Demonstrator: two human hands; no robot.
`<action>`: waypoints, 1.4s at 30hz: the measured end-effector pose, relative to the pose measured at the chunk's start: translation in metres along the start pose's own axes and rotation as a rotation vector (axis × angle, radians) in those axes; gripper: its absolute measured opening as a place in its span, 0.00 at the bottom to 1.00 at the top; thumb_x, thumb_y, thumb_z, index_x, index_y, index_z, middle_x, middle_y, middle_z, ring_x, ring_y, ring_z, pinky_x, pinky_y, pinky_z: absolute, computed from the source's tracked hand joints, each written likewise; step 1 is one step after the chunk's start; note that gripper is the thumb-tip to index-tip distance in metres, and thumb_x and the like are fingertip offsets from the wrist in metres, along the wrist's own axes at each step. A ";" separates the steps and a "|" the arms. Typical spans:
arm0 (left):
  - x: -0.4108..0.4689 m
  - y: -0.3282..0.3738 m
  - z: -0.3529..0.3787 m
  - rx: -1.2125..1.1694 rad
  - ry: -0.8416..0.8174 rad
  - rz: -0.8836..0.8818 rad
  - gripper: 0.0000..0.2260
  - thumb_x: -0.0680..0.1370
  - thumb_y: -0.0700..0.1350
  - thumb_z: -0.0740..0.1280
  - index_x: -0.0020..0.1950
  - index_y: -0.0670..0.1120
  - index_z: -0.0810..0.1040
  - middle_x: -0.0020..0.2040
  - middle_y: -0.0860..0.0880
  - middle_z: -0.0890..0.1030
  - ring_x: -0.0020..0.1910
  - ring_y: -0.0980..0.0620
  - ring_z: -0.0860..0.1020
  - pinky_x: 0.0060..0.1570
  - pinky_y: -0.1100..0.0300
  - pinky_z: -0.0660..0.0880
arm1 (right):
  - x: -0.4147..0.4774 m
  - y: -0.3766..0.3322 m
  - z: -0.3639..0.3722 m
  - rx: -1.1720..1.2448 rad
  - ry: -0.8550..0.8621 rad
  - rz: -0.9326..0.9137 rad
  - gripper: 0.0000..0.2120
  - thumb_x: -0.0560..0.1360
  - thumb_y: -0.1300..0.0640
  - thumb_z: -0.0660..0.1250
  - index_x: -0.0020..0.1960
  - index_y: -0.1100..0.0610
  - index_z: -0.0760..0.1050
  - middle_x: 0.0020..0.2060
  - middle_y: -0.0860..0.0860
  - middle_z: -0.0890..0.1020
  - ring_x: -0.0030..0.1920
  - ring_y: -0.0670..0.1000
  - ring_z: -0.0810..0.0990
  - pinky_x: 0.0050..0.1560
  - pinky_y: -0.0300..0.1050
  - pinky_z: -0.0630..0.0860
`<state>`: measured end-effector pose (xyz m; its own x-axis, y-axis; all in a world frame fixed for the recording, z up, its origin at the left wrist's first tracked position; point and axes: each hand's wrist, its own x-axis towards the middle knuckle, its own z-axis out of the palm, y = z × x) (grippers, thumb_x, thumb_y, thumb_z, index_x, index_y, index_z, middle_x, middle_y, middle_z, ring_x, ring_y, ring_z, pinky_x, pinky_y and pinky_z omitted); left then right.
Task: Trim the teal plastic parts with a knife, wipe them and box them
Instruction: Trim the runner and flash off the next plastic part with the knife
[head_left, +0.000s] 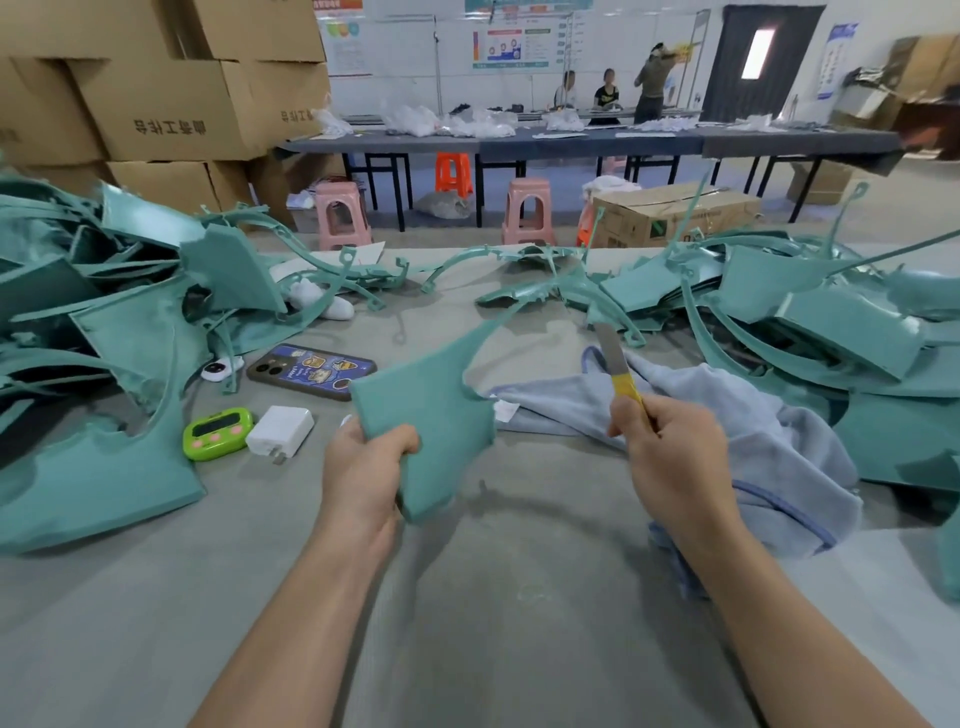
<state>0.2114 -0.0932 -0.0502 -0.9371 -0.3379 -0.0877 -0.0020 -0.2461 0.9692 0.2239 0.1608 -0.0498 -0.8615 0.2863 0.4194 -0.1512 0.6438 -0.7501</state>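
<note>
My left hand (363, 467) grips the near corner of a flat teal plastic part (431, 410) and holds it above the grey table (493, 597); a thin curved arm of the part runs up and to the right. My right hand (670, 452) holds a knife (615, 364) by its yellow handle, blade pointing up and away, a little to the right of the part and not touching it. A light blue cloth (727, 415) lies crumpled under and behind my right hand. Teal parts are piled at the left (104, 322) and at the right (831, 322).
A phone (311, 371), a white charger (280, 430), a green timer (217, 434) and a small white device (217, 369) lie left of my left hand. Cardboard boxes (171, 104) are stacked at the back left. Stools, long tables and people fill the background.
</note>
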 end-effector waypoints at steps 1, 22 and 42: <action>-0.002 0.000 0.001 0.093 0.028 0.147 0.13 0.71 0.29 0.65 0.49 0.43 0.81 0.39 0.49 0.85 0.37 0.49 0.79 0.37 0.57 0.79 | -0.004 -0.006 0.003 0.016 -0.012 -0.034 0.20 0.83 0.50 0.63 0.34 0.58 0.74 0.22 0.47 0.68 0.26 0.47 0.65 0.30 0.48 0.61; -0.020 -0.008 0.002 0.647 -0.142 0.938 0.15 0.66 0.31 0.63 0.48 0.47 0.68 0.40 0.55 0.83 0.48 0.58 0.80 0.45 0.77 0.69 | -0.023 -0.037 0.011 0.028 -0.293 -0.288 0.22 0.78 0.41 0.61 0.36 0.57 0.70 0.27 0.51 0.72 0.27 0.47 0.68 0.31 0.42 0.65; -0.015 0.003 0.003 0.246 0.113 0.439 0.11 0.71 0.40 0.73 0.42 0.58 0.83 0.39 0.61 0.85 0.36 0.62 0.81 0.37 0.66 0.77 | 0.025 0.018 -0.007 0.519 0.097 0.497 0.20 0.74 0.59 0.63 0.24 0.54 0.72 0.21 0.51 0.67 0.23 0.51 0.62 0.26 0.46 0.59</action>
<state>0.2241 -0.0866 -0.0451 -0.8244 -0.4608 0.3287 0.2884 0.1579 0.9444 0.2029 0.1847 -0.0491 -0.8448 0.5351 -0.0092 0.0161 0.0083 -0.9998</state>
